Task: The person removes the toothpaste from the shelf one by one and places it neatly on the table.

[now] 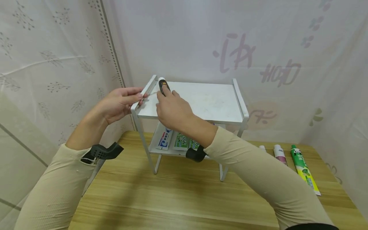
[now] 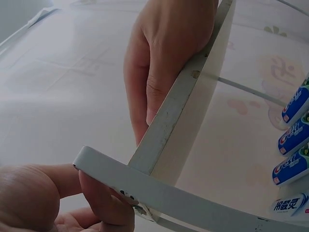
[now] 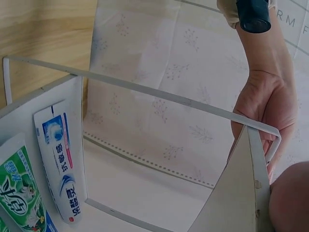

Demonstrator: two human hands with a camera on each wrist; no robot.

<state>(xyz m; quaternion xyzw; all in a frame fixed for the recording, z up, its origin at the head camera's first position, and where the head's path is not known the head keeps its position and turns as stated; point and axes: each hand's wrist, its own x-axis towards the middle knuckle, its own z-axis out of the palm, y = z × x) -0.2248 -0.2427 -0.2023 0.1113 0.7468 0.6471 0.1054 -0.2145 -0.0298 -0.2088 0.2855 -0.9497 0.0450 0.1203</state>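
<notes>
A small white two-tier rack (image 1: 207, 99) stands on the wooden table. My left hand (image 1: 119, 102) pinches the raised left rim of its top shelf; in the left wrist view, fingers (image 2: 104, 200) curl around the frame's corner. On the top shelf near that rim, my right hand (image 1: 175, 110) holds a black tube (image 1: 163, 84) with a white end, index finger laid along it. The right hand hides the rest of the tube. Below, the lower shelf carries a white-and-blue toothpaste tube (image 3: 58, 164) and green toothpaste tubes (image 3: 21, 188).
Right of the rack, a green-and-yellow tube (image 1: 304, 171) and a white-and-pink tube (image 1: 279, 154) lie on the table (image 1: 178, 198), with another white end partly behind my right sleeve. Patterned curtains (image 1: 184, 38) close off the back and sides.
</notes>
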